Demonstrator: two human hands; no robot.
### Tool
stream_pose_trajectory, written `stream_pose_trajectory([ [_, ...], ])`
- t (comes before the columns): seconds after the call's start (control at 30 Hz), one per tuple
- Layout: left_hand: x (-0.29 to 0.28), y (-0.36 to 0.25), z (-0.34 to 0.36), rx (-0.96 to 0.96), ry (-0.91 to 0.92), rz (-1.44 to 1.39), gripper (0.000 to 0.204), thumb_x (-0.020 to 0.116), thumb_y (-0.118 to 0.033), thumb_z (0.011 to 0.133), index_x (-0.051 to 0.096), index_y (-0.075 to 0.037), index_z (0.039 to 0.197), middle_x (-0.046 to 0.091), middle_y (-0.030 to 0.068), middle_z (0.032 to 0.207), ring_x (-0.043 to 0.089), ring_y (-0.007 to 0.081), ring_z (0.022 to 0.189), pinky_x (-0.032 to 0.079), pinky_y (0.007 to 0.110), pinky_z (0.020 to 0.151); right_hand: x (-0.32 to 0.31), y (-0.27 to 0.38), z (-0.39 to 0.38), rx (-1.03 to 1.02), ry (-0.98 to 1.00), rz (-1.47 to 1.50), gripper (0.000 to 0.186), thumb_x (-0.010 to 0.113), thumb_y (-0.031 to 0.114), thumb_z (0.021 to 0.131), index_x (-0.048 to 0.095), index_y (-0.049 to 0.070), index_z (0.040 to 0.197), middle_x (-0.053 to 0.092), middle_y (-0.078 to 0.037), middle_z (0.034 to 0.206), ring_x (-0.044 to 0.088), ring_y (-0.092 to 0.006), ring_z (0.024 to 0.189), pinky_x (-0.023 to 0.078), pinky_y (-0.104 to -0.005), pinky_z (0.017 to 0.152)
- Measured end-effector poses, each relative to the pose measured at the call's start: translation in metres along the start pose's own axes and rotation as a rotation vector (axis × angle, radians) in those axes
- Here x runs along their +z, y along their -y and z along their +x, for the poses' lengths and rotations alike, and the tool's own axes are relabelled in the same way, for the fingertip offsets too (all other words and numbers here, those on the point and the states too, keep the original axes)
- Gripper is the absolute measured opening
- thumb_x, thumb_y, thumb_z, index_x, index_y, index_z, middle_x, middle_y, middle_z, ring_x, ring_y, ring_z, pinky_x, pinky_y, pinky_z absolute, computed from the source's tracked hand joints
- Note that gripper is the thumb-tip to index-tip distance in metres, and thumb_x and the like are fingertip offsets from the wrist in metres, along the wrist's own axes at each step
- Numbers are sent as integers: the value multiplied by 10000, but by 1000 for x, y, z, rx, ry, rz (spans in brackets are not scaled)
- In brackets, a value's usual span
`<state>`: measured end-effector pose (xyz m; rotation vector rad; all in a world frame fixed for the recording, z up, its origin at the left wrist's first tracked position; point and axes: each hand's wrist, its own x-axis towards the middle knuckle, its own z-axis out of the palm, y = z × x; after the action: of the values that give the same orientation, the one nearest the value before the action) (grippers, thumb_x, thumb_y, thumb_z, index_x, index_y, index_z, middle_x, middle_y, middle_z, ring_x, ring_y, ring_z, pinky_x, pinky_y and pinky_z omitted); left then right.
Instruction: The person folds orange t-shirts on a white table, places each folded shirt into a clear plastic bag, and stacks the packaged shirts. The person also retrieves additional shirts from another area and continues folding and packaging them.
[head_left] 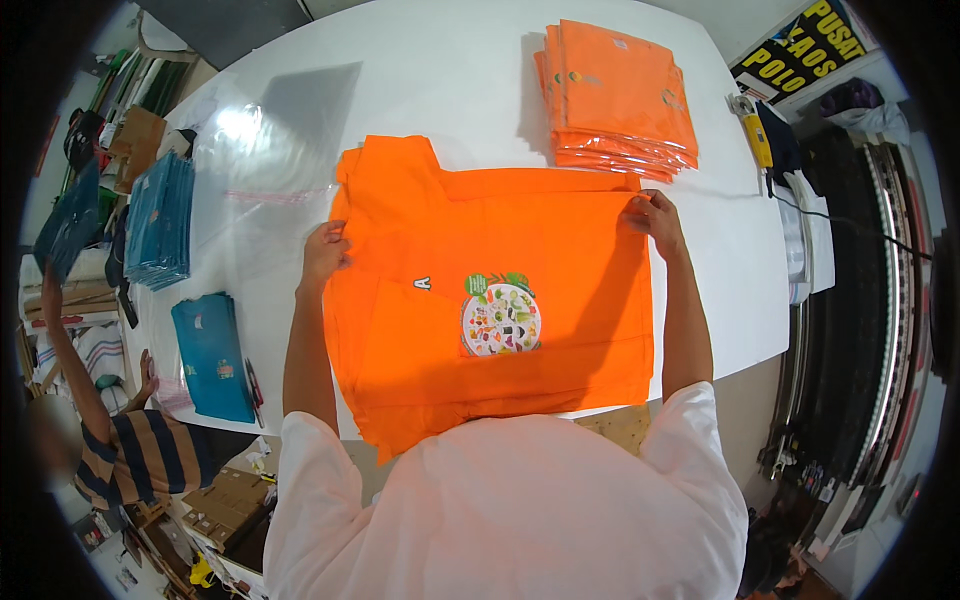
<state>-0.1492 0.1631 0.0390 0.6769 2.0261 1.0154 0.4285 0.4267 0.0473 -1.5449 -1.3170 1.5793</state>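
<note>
An orange T-shirt [570, 225] lies spread sideways in front of me, overhanging the table's near edge. Its round, colourful print [502, 318] faces up, with a small white mark to the left of it. My left hand [325, 252] has its fingers closed on the shirt's left edge. At the far right corner, my right hand [657, 220] pinches the cloth between thumb and fingers. Part of a sleeve sticks out at the shirt's far left. Whether other shirts lie beneath it, I cannot tell.
Bagged orange shirts [625, 90] are stacked at the far right of the white table [720, 280]. Clear plastic bags [270, 150] lie at left, near a pile of bagged blue shirts [160, 225] and a folded blue shirt [215, 355]. A co-worker [150, 450] lifts a blue package.
</note>
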Motion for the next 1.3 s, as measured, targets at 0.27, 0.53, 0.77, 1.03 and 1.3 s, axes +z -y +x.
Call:
stream_pose_trajectory([
  [0.27, -5, 65, -33, 202, -159, -363, 137, 595, 0, 928, 627, 1, 1062, 659, 150, 1157, 694, 217, 944, 592, 304, 813, -12, -53, -50, -234, 24, 389, 177, 468, 180, 1055, 581, 84, 959, 680, -131, 1210, 650, -285, 1160, 527, -447, 1027],
  [0.53, 23, 77, -41, -28, -504, -374, 203, 635, -126, 967, 605, -33, 1146, 673, 139, 1175, 659, 226, 999, 543, 359, 827, -5, -65, -40, -54, -462, -17, 339, 621, 374, 990, 644, 46, 1076, 695, -158, 1109, 671, -259, 957, 528, -404, 822],
  [0.77, 47, 40, -42, 54, -644, 226, 352, 630, -201, 1002, 594, -23, 1303, 700, 97, 888, 655, 215, 799, 532, 401, 812, 16, -67, -28, -220, -504, -461, 329, 716, 302, 974, 721, -11, 1075, 713, -65, 825, 653, -144, 801, 502, -287, 744],
  [1.03, 42, 44, -62, 107, -724, 131, 707, 658, -164, 999, 340, -65, 1623, 670, 46, 791, 599, 160, 722, 525, 348, 770, 29, -59, -67, -229, -426, -157, 344, 717, 243, 945, 768, -16, 1166, 785, -109, 1050, 695, -161, 947, 535, -312, 848],
  [1.3, 36, 71, -71, 419, -614, 327, 698, 623, -114, 1022, 302, -100, 1643, 661, 54, 905, 619, 210, 832, 535, 367, 802, 20, -84, -68, -407, -385, -454, 255, 698, 206, 976, 782, 78, 1178, 743, -90, 1115, 696, -208, 946, 542, -343, 853],
])
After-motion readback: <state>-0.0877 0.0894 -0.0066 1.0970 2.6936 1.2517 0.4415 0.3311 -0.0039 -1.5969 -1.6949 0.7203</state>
